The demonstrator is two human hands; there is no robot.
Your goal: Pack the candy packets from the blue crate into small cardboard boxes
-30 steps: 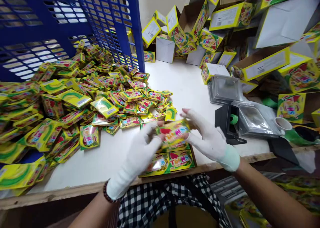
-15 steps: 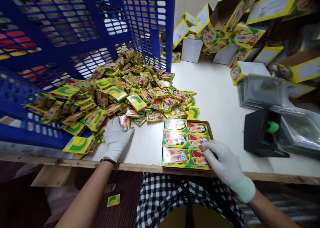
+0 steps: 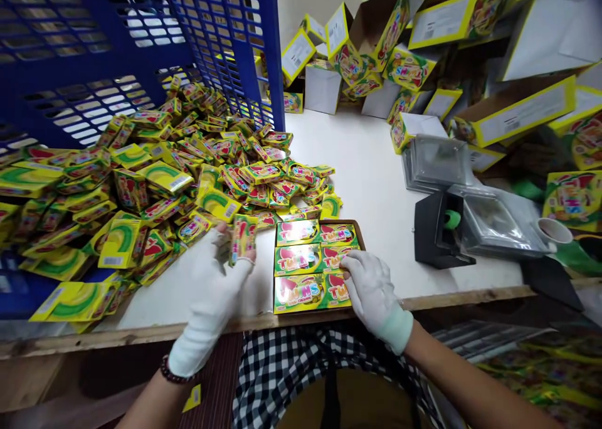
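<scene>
My left hand (image 3: 217, 278), in a white glove, is closed on a small yellow and green candy packet (image 3: 243, 237) that it holds upright just left of a brown tray (image 3: 358, 229). Rows of the same packets (image 3: 310, 259) lie flat in that tray at the table's front edge. My gloved right hand (image 3: 370, 286) rests on the tray's right side, fingers pressed on the packets. A big heap of loose packets (image 3: 155, 172) spills from a blue crate (image 3: 117, 46) on the left.
Yellow cartons (image 3: 414, 65) are piled at the back right. A black holder with a green roll (image 3: 437, 228) and stacked clear plastic trays (image 3: 435, 162) stand on the white table (image 3: 371, 172) to the right. A roll of tape (image 3: 555, 231) lies at the far right.
The left hand has lifted one packet out of the heap and brought it toward the tray. The right hand stays on the packets in the tray. The view has swung to the right.
</scene>
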